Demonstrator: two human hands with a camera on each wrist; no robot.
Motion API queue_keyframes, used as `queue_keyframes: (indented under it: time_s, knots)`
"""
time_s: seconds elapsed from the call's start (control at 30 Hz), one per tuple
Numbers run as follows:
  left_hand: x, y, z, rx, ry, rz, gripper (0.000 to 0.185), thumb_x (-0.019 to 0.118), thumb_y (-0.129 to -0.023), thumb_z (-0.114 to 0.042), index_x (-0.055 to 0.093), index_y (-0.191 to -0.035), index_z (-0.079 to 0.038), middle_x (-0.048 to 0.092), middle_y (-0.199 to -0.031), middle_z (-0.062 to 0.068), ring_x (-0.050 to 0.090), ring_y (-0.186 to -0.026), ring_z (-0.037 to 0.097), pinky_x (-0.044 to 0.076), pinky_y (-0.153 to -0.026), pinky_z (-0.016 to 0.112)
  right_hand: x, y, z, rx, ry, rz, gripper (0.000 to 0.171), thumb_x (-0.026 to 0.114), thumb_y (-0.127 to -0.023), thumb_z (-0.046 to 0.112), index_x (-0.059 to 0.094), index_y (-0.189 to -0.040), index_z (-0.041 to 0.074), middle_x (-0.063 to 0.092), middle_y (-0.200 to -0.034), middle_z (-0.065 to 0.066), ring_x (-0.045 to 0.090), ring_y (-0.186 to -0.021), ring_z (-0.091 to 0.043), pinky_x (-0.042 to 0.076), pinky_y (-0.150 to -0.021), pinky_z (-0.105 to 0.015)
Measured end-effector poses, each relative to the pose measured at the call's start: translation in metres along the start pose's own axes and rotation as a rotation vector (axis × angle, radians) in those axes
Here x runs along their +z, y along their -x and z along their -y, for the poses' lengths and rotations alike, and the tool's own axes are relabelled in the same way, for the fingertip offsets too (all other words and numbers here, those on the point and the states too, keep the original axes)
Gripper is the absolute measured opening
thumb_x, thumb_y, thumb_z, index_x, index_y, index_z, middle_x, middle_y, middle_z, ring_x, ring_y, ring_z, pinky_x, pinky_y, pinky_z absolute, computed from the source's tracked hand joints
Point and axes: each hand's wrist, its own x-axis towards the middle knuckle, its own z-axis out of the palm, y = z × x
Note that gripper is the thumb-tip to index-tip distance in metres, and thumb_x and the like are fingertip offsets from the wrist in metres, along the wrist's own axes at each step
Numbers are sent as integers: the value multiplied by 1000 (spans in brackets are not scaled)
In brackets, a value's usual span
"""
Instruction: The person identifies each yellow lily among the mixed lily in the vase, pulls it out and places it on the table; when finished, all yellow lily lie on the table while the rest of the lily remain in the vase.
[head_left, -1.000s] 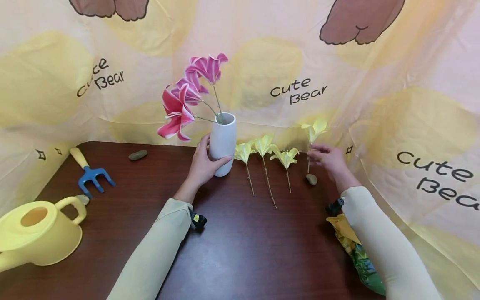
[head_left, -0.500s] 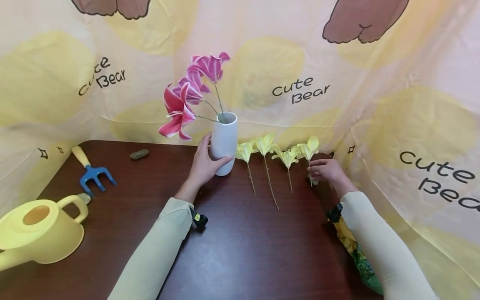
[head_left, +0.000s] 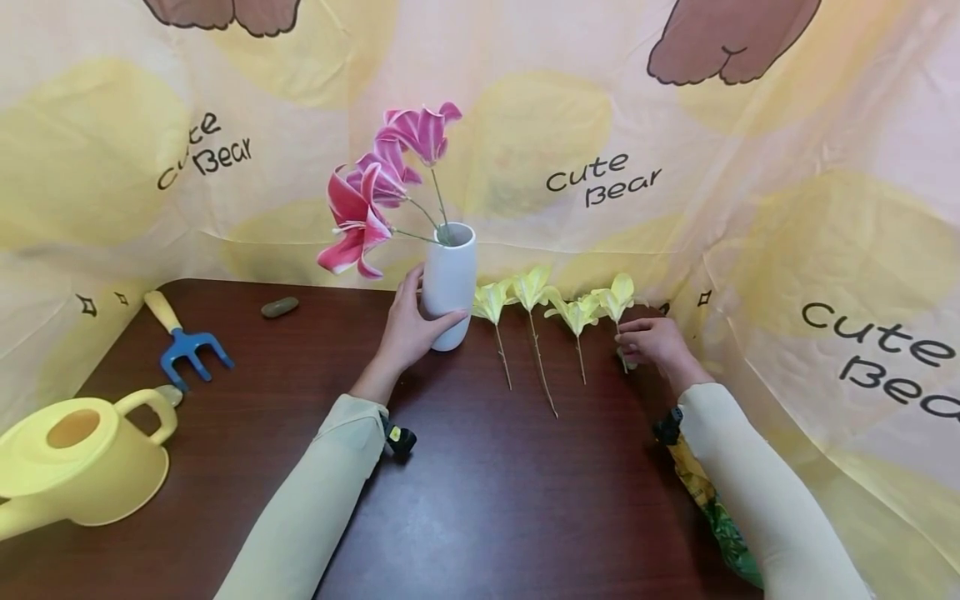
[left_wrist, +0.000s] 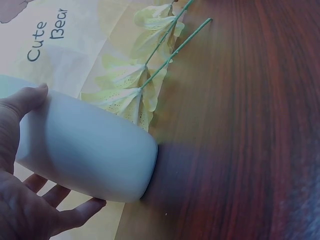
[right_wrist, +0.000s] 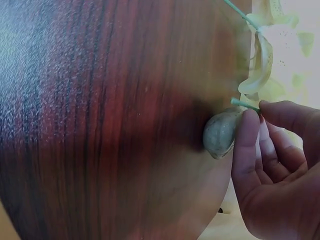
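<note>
1. Yellow flower: stem pinched in right hand, lying on table against a small stone (bloom points away from the palm).
2. White vase: left hand wrapped round it, upright, pink lilies above.
3. Three more yellow flowers between both grips.
</note>
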Motion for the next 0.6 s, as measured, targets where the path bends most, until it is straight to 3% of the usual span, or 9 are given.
queue_keyframes:
  time_s: [0.17,0.6]
  knots:
    - [0,1,0,-3,-1,0,104,95,-90,-40,34,-172,-23,50,-163,15,56,-145,38,50,-123,66,1,-9,-12,-28,53,-34,46,67,-110,6,58,-149,-17,76,-86,8,67,-79,-8,64,-72,-28]
    - [-1,4,-4,-10,-19,8,104,95,-91,-39,34,-172,-21,50,-164,16,55,-146,39,49,-124,64,1,-10,-16,-46,212,-93,43,75,-107,17,71,-141,-9,77,-92,9,64,-77,-9,59,-71,-30]
